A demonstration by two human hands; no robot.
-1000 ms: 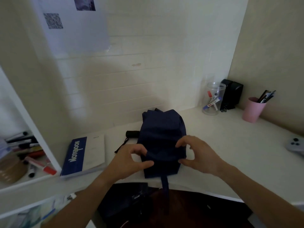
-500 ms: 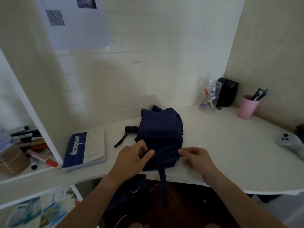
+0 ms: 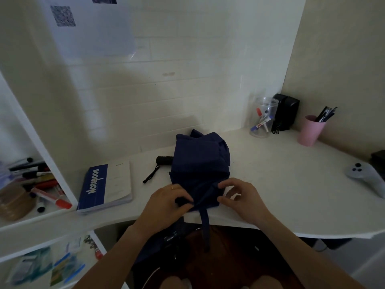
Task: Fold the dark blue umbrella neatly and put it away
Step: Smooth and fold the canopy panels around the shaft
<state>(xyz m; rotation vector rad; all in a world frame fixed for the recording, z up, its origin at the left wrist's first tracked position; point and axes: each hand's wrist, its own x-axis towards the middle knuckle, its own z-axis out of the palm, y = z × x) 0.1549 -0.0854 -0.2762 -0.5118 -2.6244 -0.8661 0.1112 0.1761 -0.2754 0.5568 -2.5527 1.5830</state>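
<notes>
Navy fabric bundle: dark blue umbrella (image 3: 200, 163), collapsed, canopy loosely gathered, lying on white desk (image 3: 281, 184) near its front edge, centre of view. Long axis runs away from the person, front edge to wall. Black handle (image 3: 164, 160) w/ wrist cord pokes out on the left side at the far end. Closure strap (image 3: 205, 230) hangs off the near end, over desk edge, straight down btwn the arms.

Left hand (image 3: 166, 203): fingers curled, pinching fabric at near-left corner; thumb tip dark against cloth, exact hold partly hidden. Right hand (image 3: 241, 199): fingertips pinching a fold at near-right corner, thumb and forefinger closed on cloth. Both hands at the near end, about equally close; the far end of the bundle lies ahead of both grips.

Step, as judged: tightening pleats at the near end before wrapping the strap. Strap sits closer to left hand's thumb side, though either could reach it.

Other items: notebook (image 3: 106, 186) left of umbrella, apart; pink cup (image 3: 310, 131) w/ pens, clear jar (image 3: 263, 118), grey controller (image 3: 366, 176) at right, well apart.
</notes>
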